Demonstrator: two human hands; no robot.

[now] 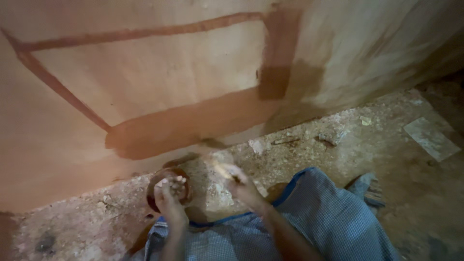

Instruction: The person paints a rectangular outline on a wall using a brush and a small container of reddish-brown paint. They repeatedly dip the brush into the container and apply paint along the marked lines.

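A small round bowl (166, 189), dark reddish-brown, is held from above by the left hand (169, 195), approx. at the foot of the wall (145, 72). The fingers (175, 182) are curled over the bowl's rim, so most of the bowl is covered by the hand; what is inside can't be made out. The bowl is seen low over the gritty floor (338, 145), just beside the wall base; whether it rests on the floor can't be told.

The right hand (237, 183) is seen just right of the bowl, apart from it, blurred. Its fingers look loosely closed; a small dark bit shows at the fingertips, but whether sth. is gripped can't be told.

The wall is plastered pale tan & marked w/ reddish-brown painted bands (193, 121): a wide band low down, a thick vertical stroke (278, 53) at right, thinner lines at top & left, forming a rough rectangle. The low band lies directly above the hands.

The floor is rough, strewn w/ small stones & rubble (331, 136) along the wall base, right of the hands. A pale flat slab (430, 137) lies at far right, well apart from both hands. The lower frame is filled by blue checked cloth (328, 217) over the person's legs, from which both forearms reach fwd. Between hands & wall nothing is seen in the way except loose grit.
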